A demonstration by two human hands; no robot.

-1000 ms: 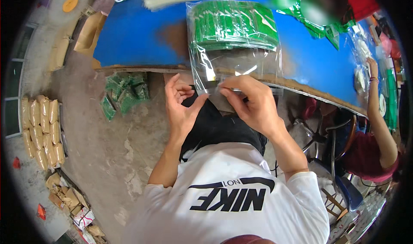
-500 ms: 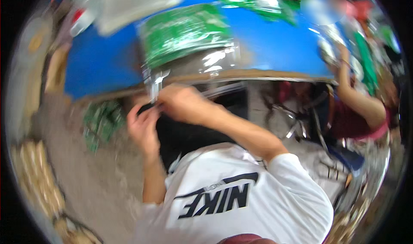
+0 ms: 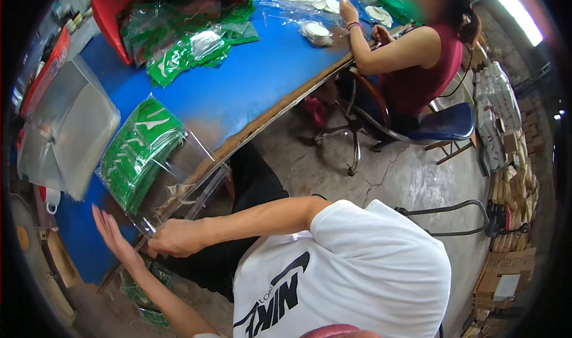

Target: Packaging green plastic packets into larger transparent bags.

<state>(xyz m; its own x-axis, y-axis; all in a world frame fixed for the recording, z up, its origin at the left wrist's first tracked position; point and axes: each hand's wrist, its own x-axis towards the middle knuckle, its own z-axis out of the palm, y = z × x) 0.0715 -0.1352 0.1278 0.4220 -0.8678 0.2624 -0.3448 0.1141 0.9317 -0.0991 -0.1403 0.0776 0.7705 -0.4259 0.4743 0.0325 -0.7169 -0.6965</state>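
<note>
On the blue table lies a clear plastic bag holding a stack of flat green packets. Its loose clear end overhangs the table's near edge. My right hand is closed at the near corner of that end, fingers curled on the plastic; the fingertips are partly hidden. Beside the same corner, to the left, my left hand is open, with its fingers stretched out and nothing in them.
A clear plastic bin stands left of the bag. Loose green packets spill from a red container farther back. At right a co-worker sits near white round pieces. A blue chair and cartons occupy the right side.
The view has turned, bringing the co-worker and floor at right into clearer sight. My left hand has come away from my right hand and its fingers have straightened. My right hand stays by the bag's end.
</note>
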